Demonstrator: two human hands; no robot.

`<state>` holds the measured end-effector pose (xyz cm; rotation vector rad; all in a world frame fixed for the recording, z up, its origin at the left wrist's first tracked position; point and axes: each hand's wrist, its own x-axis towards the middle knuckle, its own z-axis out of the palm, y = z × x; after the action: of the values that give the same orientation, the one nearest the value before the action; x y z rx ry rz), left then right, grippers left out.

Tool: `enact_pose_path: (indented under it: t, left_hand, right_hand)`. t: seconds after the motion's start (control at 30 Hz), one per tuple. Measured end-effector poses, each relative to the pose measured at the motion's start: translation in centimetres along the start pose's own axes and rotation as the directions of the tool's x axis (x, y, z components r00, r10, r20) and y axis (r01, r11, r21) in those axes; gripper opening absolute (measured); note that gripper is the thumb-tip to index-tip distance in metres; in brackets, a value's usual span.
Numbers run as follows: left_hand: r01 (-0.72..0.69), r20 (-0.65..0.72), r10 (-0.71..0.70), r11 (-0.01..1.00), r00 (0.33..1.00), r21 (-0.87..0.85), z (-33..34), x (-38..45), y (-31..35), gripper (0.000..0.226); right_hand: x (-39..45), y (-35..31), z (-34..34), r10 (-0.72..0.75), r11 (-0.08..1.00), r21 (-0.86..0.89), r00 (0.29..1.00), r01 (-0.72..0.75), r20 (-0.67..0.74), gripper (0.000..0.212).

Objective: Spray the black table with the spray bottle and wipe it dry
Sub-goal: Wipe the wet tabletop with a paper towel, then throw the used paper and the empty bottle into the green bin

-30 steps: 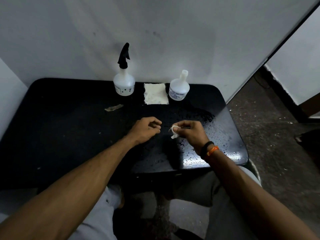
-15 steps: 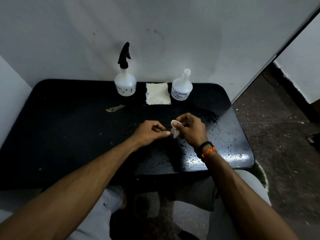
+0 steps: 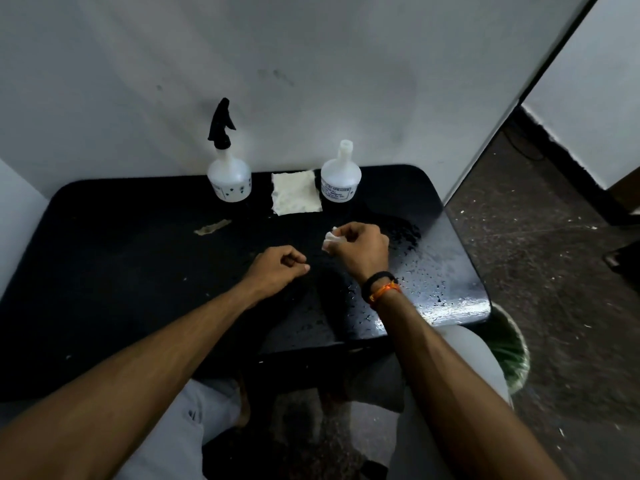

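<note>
Right hand (image 3: 360,249) grip clamped on a small white wad (image 3: 331,239) above the wet black surface (image 3: 138,289) | left hand (image 3: 277,271) grip curled together, holding nothing visible | spray bottle (image 3: 228,178) upright at far edge, beside folded cloth (image 3: 296,197) and capless bottle (image 3: 341,178)

Spray bottle (image 3: 229,178) left of cloth (image 3: 296,198), second bottle (image 3: 340,178) right, along table's (image 3: 104,271) back edge
</note>
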<state>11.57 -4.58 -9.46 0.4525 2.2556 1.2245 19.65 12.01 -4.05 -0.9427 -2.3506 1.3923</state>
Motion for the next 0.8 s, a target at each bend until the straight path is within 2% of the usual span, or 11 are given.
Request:
enact_pose_path:
  t: [0.13,0.27,0.4,0.57,0.63,0.8]
  left_hand:
    - [0.000,0.001,0.000,0.996,1.000,0.090,0.4,-0.4,1.2,0.015]
    - [-0.022,0.034,0.015,0.982,0.999,0.188,1.6,-0.9,3.2,0.019]
    - [-0.090,0.085,0.070,0.960,0.994,0.265,3.4,-1.0,6.1,0.023]
    - [-0.247,0.187,0.192,0.905,0.963,0.347,7.7,-0.8,11.1,0.026]
    - [-0.303,0.232,0.229,0.879,0.945,0.369,9.8,-0.7,12.9,0.027]
    - [-0.429,0.354,0.299,0.818,0.886,0.382,15.7,-0.8,16.5,0.030]
  right_hand:
    - [0.0,-0.2,0.5,-0.010,0.997,-0.081,0.999,0.007,-0.035,0.012]
    - [0.4,0.9,-1.4,0.101,0.984,-0.148,0.995,-0.102,-0.014,0.028]
    - [0.7,2.2,-4.7,0.222,0.975,-0.017,0.974,-0.223,-0.037,0.005]
    - [0.9,5.5,-10.7,0.271,0.954,0.147,0.961,-0.260,-0.061,0.013]
    - [0.7,7.2,-13.6,0.281,0.952,0.155,0.954,-0.263,-0.107,0.017]
    - [-1.0,11.4,-21.0,0.312,0.950,0.077,0.889,-0.304,-0.335,0.017]
